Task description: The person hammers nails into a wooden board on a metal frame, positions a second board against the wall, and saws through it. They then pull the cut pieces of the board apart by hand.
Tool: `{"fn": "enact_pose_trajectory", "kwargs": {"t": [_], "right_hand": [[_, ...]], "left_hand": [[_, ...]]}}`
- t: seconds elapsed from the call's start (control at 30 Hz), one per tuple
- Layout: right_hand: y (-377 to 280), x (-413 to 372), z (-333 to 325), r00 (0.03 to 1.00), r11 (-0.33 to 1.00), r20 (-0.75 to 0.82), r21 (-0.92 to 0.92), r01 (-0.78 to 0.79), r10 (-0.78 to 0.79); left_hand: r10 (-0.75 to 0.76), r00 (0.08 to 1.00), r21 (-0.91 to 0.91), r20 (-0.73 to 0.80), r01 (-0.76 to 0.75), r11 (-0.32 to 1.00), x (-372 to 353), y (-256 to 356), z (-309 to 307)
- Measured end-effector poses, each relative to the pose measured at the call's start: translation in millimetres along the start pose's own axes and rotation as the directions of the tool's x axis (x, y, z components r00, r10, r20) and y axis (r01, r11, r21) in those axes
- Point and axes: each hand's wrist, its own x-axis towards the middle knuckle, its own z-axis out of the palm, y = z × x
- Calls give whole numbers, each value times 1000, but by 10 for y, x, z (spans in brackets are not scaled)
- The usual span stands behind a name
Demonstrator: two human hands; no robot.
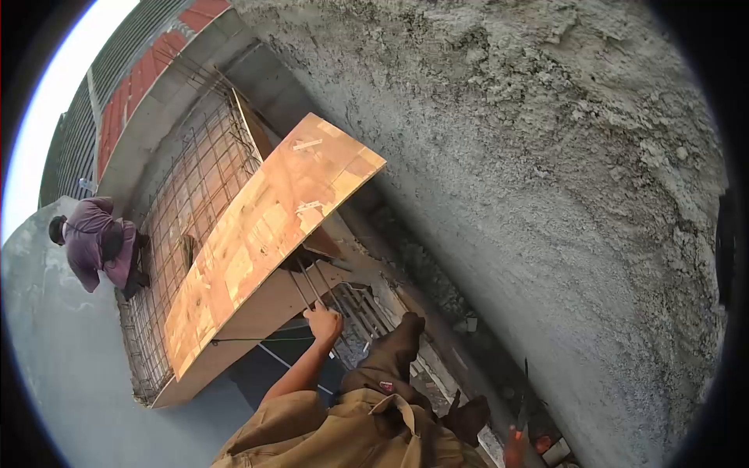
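My left hand [324,323] reaches forward with its fingers closed on a thin metal bar [310,282], just below the lower edge of a large plywood sheet [265,234]. The sheet lies tilted across the formwork beside a grid of reinforcing bars [191,171]. Low on the right, my right hand [515,447] is closed round the orange handle of a narrow, dark-bladed tool [523,398], its blade pointing up. Part of that hand is cut off by the frame's bottom edge.
A person in a purple shirt [95,242] bends at the left edge of the rebar grid. A rough concrete wall [546,195] rises on the right, with a narrow gap holding rubble [437,285] at its foot. Several metal bars [360,312] lie near my legs.
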Motion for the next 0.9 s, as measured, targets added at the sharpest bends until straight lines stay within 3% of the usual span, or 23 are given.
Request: {"fn": "enact_pose_trajectory", "kwargs": {"t": [0.07,0.1,0.17,0.23,0.27,0.37,0.43,0.5,0.6,0.73,0.9], "right_hand": [[-1748,193,-408,980,963,39,196,186,-198],[-2647,142,-789,955,955,216,256,146,-204],[-3641,49,-987,902,807,432,527,-267,16],[-4485,-230,-1139,888,756,459,578,-309,12],[-4671,-293,-1207,878,731,479,596,-333,10],[-4357,-182,-933,895,832,410,548,-86,-177],[-4254,-11,-955,831,876,503,480,-41,-236],[-4749,-4,-1279,757,839,622,507,-197,-198],[-4873,30,-1165,803,559,326,829,11,-499],[-5354,217,-1251,795,631,346,773,59,-498],[-6185,269,-922,638,579,304,768,275,-707]], "left_hand": [[8,1000,-15,11,-8,1000,-14,78,-70],[-20,999,-19,31,21,1000,-4,111,-104],[-77,995,-28,68,79,996,-43,183,-148],[-93,992,-50,90,97,994,12,216,-161],[-106,989,-57,102,112,992,-12,209,-160],[-116,979,-78,167,130,988,-105,231,-264],[-100,987,-85,129,112,990,-70,257,-215],[-108,986,-102,129,121,987,-10,218,-107],[-105,981,-120,163,125,985,-43,166,-155],[-86,966,-154,246,126,980,-4,195,-370],[-47,953,-143,299,94,985,0,151,-372]]}}
